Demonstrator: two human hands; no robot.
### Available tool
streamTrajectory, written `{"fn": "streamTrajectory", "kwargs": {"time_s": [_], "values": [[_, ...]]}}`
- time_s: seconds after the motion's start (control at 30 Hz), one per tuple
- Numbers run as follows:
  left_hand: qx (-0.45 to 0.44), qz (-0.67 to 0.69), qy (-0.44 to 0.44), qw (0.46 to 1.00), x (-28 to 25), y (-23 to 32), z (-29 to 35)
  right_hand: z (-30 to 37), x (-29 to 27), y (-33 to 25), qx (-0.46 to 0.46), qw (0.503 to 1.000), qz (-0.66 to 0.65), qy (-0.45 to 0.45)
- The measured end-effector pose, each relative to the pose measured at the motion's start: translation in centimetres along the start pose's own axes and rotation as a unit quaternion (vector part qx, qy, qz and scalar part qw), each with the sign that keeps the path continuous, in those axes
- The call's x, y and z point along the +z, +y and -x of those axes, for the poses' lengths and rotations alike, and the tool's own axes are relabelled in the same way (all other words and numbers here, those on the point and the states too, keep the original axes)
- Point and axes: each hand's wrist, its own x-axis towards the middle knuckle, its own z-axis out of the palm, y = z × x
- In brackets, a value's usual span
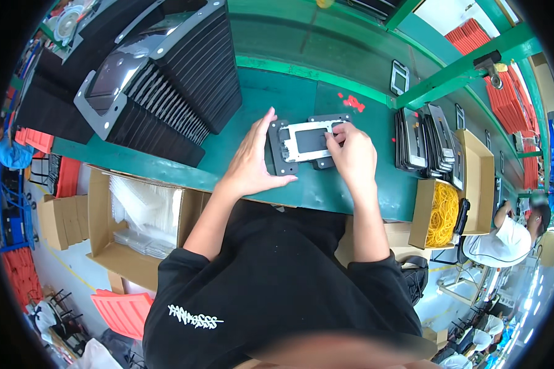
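Note:
In front of me on the green table lies a black fixture plate (283, 166) with a thin silver-white rectangular frame (293, 147) on it, a dark panel (311, 141) showing inside the frame. My left hand (247, 161) is at the plate's left side, thumb and forefinger stretched wide apart, with nothing in its grasp. At the frame's right end, the thumb and fingers of my right hand (354, 152) come together in a pinch. Whatever lies between those fingertips is too small or hidden to make out.
Tall stacks of black trays (197, 67) stand at the left. Small red pieces (353, 103) lie behind the fixture. Dark framed plates (410, 140) are stacked at right, beside a cardboard box of yellow rubber bands (443, 212). A carton with clear plastic trays (144, 212) sits below the table's left edge.

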Motion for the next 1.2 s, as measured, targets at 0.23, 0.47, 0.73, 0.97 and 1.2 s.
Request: {"fn": "streamTrajectory", "kwargs": {"time_s": [0.23,0.47,0.73,0.97,1.2], "values": [[0.042,-0.116,-0.016,0.992,0.4,0.3,0.0,1.3,1.6,-0.6,-0.085,0.990,0.083,0.082],[0.020,-0.128,-0.064,0.989,-0.8,1.6,-1.2,0.2,-0.9,3.8,-0.134,0.987,0.044,0.073],[0.104,-0.075,0.080,0.988,0.4,3.7,-0.4,1.0,-4.9,16.5,0.038,0.901,0.316,0.294],[0.019,0.294,0.101,0.950,2.0,3.7,1.5,2.0,-4.8,11.8,-0.042,0.935,0.103,0.336],[0.039,0.334,0.020,0.942,6.3,4.3,1.9,6.6,-2.5,-1.0,-0.327,0.910,-0.256,0.008]]}}
